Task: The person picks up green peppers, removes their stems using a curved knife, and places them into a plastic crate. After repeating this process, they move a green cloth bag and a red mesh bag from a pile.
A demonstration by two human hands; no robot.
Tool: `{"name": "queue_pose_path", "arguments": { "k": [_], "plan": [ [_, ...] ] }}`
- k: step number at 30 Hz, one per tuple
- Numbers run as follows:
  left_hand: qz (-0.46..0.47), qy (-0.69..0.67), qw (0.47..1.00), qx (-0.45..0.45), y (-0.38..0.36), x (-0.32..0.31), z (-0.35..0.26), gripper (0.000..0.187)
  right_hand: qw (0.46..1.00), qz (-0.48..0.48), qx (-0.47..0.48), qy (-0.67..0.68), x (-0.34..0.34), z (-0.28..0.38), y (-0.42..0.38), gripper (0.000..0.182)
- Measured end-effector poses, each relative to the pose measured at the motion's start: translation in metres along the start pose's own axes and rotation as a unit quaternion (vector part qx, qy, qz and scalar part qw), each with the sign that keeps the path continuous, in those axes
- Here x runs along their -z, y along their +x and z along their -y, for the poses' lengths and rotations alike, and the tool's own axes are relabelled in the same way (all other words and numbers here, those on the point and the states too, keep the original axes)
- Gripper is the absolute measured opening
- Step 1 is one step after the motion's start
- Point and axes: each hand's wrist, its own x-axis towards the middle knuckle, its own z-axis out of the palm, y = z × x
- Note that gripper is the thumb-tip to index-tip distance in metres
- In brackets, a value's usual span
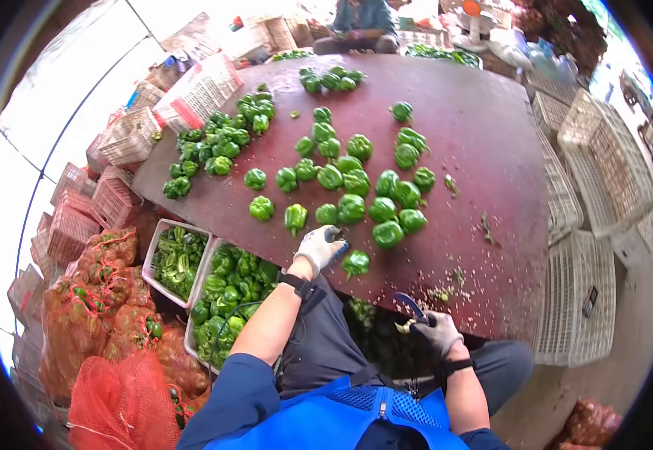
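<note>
My left hand (320,249), in a white glove with dark fingertips, is over the near edge of the table. Its thumb and fingers look apart, with nothing visible between them. Just beyond it is a green bell pepper (326,214); another bell pepper (355,262) lies to its right. My gloved right hand (439,332) is closed around a knife (410,306) whose dark bluish blade points up and left; the handle is hidden in the fingers. Beside that hand shows a small pale-yellow scrap (403,327). A yellow-streaked bell pepper (295,218) sits farther left.
Many peppers are spread over the reddish table (484,180), with a heap (225,139) at the left. Crates of peppers (229,300) and trimmings (176,259) stand left of my legs, near red mesh sacks (120,397). Crates (577,300) line the right. A person (358,26) sits opposite.
</note>
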Motion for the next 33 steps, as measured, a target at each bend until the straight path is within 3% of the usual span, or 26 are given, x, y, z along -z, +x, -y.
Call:
{"name": "queue_pose_path", "arguments": {
  "k": [2, 5, 7, 9, 13, 15, 16, 19, 20, 26, 27, 30, 33],
  "plan": [
    [0.018, 0.044, 0.999, -0.010, -0.010, -0.011, -0.008, 0.049, 0.999, 0.004, -0.033, 0.013, 0.001, 0.000, -0.001, 0.027],
    [0.062, 0.117, 0.991, -0.031, -0.013, -0.030, -0.007, 0.059, 0.998, -0.048, 0.023, 0.035, -0.002, -0.007, -0.001, 0.028],
    [0.096, 0.118, 0.988, 0.025, -0.015, -0.039, -0.011, 0.063, 0.997, -0.067, 0.040, 0.029, 0.000, -0.003, 0.002, 0.025],
    [0.082, 0.156, 0.984, 0.020, -0.024, -0.045, -0.021, 0.059, 0.992, -0.071, -0.015, 0.102, 0.003, 0.011, -0.002, 0.024],
    [0.039, 0.075, 0.992, 0.092, -0.043, -0.063, -0.026, 0.061, 0.971, -0.069, -0.040, 0.223, -0.004, 0.016, -0.002, 0.026],
    [0.018, -0.110, 0.987, 0.112, -0.054, -0.082, -0.024, 0.058, 0.962, -0.065, -0.055, 0.258, -0.009, 0.014, 0.000, 0.028],
    [-0.034, -0.049, 0.998, 0.038, -0.063, -0.096, -0.025, 0.054, 0.956, -0.055, -0.082, 0.276, -0.010, 0.018, -0.002, 0.028],
    [-0.061, -0.146, 0.986, -0.043, -0.076, -0.126, -0.021, 0.060, 0.980, -0.064, -0.058, 0.181, -0.014, 0.012, 0.000, 0.030],
    [-0.052, -0.147, 0.987, -0.046, -0.081, -0.132, -0.025, 0.060, 0.989, -0.097, 0.007, 0.113, -0.025, -0.010, 0.010, 0.032],
    [-0.063, -0.028, 0.986, -0.149, -0.097, -0.152, -0.036, 0.066, 0.991, -0.113, 0.046, 0.051, -0.034, -0.020, 0.017, 0.030],
    [-0.061, -0.027, 0.987, -0.150, -0.097, -0.154, -0.036, 0.066, 0.988, -0.129, 0.075, 0.044, -0.036, -0.020, 0.018, 0.030],
    [-0.052, -0.022, 0.988, -0.144, -0.098, -0.161, -0.036, 0.065, 0.993, -0.107, 0.029, 0.046, -0.038, -0.020, 0.020, 0.030],
    [-0.075, -0.126, 0.983, -0.111, -0.100, -0.165, -0.037, 0.055, 0.993, -0.111, 0.002, 0.036, -0.041, -0.009, 0.015, 0.030]
  ]
}}
